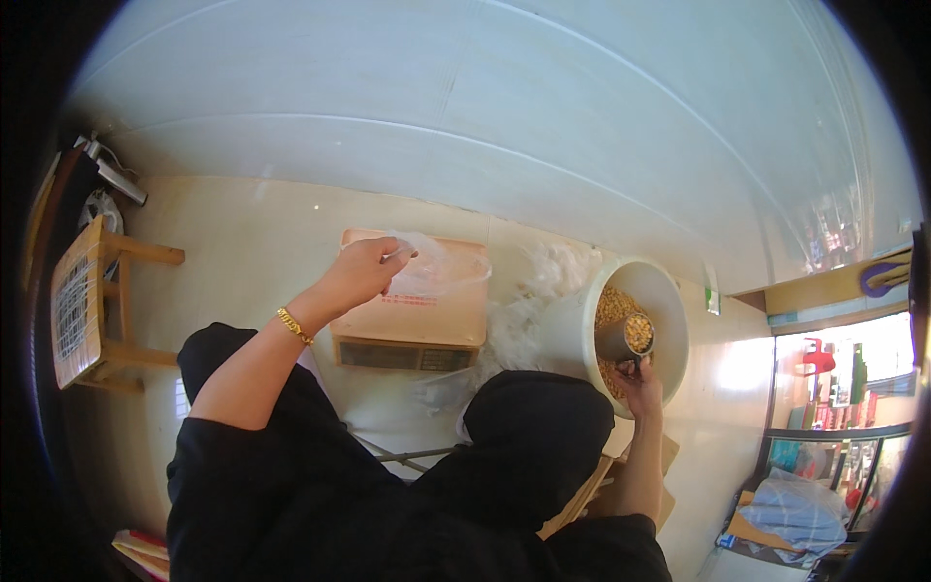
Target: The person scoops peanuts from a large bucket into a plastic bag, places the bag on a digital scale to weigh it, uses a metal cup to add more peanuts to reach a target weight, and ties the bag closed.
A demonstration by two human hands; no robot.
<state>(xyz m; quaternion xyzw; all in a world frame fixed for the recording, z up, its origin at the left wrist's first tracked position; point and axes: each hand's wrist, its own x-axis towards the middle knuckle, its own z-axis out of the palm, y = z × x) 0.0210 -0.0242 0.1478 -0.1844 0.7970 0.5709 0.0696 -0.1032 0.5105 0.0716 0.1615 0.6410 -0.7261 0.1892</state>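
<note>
My left hand [371, 269] pinches a thin clear plastic bag [444, 268] by its edge, above a lidded box [436, 320] that bears red writing. My right hand [638, 385] grips the handle of a dark metal cup [617, 339], filled with yellow-brown kernels [638, 332]. The cup is tilted inside the mouth of a large white bucket [574, 327], which holds more of the same kernels [614, 302]. What the kernels are cannot be told for sure.
A heap of clear plastic bags [516, 320] lies between box and bucket. At the left stands a wooden stool [98, 305]. Flattened cardboard [582, 498] is beside my right knee. A pale wall [465, 94] rises behind the box; a folded blue cloth [789, 509] lies lower right.
</note>
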